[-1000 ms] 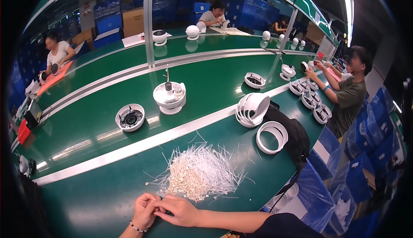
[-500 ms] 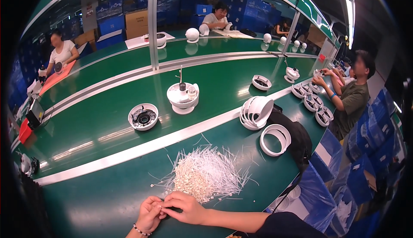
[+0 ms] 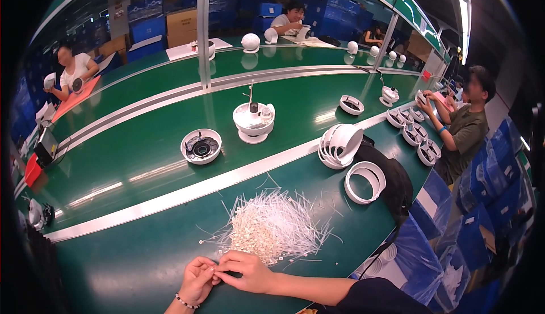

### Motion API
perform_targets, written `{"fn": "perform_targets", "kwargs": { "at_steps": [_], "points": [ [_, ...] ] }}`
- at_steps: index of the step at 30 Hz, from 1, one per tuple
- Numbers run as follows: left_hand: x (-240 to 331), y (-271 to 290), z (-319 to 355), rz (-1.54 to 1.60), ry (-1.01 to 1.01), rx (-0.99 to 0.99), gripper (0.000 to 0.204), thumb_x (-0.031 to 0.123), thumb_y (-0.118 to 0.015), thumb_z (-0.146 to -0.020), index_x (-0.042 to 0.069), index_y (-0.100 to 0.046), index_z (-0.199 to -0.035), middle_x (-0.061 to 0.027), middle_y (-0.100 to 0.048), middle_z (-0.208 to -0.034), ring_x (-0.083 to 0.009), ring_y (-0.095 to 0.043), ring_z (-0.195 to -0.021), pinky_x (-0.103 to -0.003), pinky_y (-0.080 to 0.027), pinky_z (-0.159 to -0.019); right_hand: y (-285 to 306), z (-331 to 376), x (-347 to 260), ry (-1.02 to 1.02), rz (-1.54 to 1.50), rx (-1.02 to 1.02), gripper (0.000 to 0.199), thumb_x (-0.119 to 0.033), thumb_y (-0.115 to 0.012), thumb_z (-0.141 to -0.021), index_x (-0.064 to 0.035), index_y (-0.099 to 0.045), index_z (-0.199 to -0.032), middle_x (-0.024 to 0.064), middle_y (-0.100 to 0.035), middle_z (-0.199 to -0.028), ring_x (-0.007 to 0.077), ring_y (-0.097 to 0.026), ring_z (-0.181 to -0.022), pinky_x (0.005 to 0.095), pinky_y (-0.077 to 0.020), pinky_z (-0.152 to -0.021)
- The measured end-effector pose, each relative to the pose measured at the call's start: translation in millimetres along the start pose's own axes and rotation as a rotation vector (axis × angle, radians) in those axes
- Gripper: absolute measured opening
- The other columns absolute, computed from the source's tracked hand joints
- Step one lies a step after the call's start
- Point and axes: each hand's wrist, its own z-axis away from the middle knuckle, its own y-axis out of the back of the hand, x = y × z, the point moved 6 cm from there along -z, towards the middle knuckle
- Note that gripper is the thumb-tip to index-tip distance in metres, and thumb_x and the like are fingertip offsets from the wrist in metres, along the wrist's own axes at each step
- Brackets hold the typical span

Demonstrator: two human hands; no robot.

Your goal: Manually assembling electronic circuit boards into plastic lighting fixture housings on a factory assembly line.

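Note:
My left hand (image 3: 197,281) and my right hand (image 3: 245,271) meet fingertip to fingertip at the near edge of the green bench. Both are closed in a pinch, and whatever lies between the fingertips is too small to make out. A beaded bracelet (image 3: 186,302) circles my left wrist. Just beyond my right hand spreads a heap of thin white strands (image 3: 286,220). Small cream-coloured end pieces (image 3: 250,237) are bunched on the heap's left side, close to my fingers.
White rings (image 3: 365,183) and stacked white shells (image 3: 340,145) stand right of the heap beside a black bag (image 3: 392,172). Across the metal strip, the green belt (image 3: 142,149) carries a round white housing (image 3: 201,146) and a white assembly (image 3: 254,122). Co-workers sit around the line.
The housings and assemblies on the belt have shifted right. At the far left, a co-worker has raised a white part. My hands stay pinched together in nearly the same place.

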Motion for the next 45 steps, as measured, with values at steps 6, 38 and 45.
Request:
{"fn": "perform_targets", "kwargs": {
  "at_steps": [6,38,45],
  "points": [
    [0,1,0,-0.014,-0.012,0.000,0.011,0.002,-0.055,-0.081,0.000,-0.050,-0.090,-0.0093,-0.057,-0.076,-0.0136,-0.055,-0.065,-0.026,-0.044,-0.059,1,0,1,-0.016,0.013,-0.018,0.008,-0.004,-0.063,-0.070,-0.0029,-0.060,-0.078,0.0069,-0.055,-0.077,0.0199,-0.057,-0.065,0.0274,-0.0467,-0.057],
    [25,-18,10,-1.593,-0.726,0.203,0.018,0.003,-0.069,-0.058,0.006,-0.056,-0.070,-0.0082,-0.050,-0.084,-0.0246,-0.046,-0.077,-0.033,-0.036,-0.069,-16,7,32,0.030,0.602,-0.221,0.023,-0.009,-0.063,-0.066,-0.0054,-0.057,-0.087,0.0047,-0.051,-0.087,0.0222,-0.047,-0.082,0.0336,-0.0357,-0.071],
    [23,-14,10,-1.599,-0.688,0.212,0.022,0.007,-0.070,-0.058,0.008,-0.058,-0.076,-0.0056,-0.051,-0.085,-0.0236,-0.047,-0.078,-0.034,-0.036,-0.071,3,-3,35,-0.125,0.659,-0.204,0.017,-0.010,-0.064,-0.065,-0.0065,-0.059,-0.081,0.0046,-0.049,-0.080,0.0213,-0.047,-0.078,0.0338,-0.0346,-0.069]
  ]
}}
